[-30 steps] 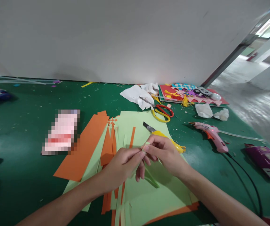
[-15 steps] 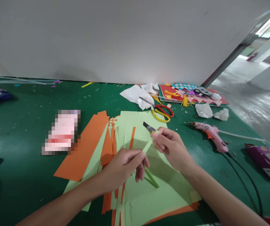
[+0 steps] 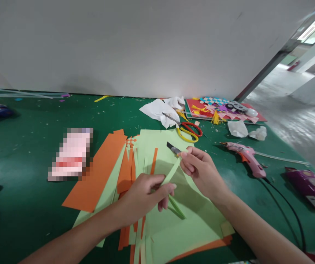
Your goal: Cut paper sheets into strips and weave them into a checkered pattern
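A light green paper strip (image 3: 172,172) stretches between my hands above a light green sheet (image 3: 190,227). My right hand (image 3: 200,170) pinches its upper end between thumb and forefinger. The lower part runs between the thumb and fingers of my left hand (image 3: 150,190), and a folded green end shows beneath it. A craft knife (image 3: 173,147) points its dark blade up and left beside my right fingertips; its handle is hidden, and whether the hand touches it I cannot tell. Left of the sheet lie loose green and orange strips (image 3: 154,161) and a small orange-and-green woven piece (image 3: 131,142).
Orange paper (image 3: 97,172) and a pixelated pink-white object (image 3: 72,152) lie left. Red-and-yellow scissors (image 3: 189,132) and white crumpled paper (image 3: 157,112) are behind. A pink glue gun (image 3: 245,157) with a cord and a purple packet (image 3: 311,189) sit right on the green table (image 3: 36,220).
My right hand has shifted slightly right with the strip's upper end. My left thumb has moved away from the forefinger, and more of the strip shows between them. The knife blade has hardly moved.
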Tool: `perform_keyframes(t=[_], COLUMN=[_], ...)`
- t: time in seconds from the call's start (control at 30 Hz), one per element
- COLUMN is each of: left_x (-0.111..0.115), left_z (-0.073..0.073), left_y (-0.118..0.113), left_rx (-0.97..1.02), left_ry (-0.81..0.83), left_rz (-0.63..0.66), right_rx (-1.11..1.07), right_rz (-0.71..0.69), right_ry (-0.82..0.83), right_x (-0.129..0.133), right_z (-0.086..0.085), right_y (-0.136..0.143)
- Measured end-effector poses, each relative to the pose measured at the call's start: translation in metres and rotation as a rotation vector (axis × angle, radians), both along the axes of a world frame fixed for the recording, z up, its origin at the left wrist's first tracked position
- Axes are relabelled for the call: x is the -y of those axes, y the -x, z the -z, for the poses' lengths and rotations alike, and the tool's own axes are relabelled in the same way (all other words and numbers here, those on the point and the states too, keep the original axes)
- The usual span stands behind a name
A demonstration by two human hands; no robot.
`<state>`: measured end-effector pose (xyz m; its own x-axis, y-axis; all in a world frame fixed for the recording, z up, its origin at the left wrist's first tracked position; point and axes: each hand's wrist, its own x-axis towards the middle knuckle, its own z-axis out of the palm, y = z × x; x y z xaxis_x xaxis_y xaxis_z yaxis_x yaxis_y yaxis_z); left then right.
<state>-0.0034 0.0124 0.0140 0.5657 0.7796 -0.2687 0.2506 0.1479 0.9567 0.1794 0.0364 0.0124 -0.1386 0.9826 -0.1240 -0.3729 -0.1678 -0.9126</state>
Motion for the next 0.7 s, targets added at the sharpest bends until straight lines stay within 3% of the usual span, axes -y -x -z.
perform_keyframes(t=[0.7], left_x=[0.0005], left_z=[-0.0011], left_y=[0.0027], left_rx=[0.099], left_ry=[0.079], left_rz=[0.043], right_rx=[0.02], right_rz=[0.013], right_ry=[-0.011], right_x=[0.0015], right_z=[-0.0012], right_y=[0.0007])
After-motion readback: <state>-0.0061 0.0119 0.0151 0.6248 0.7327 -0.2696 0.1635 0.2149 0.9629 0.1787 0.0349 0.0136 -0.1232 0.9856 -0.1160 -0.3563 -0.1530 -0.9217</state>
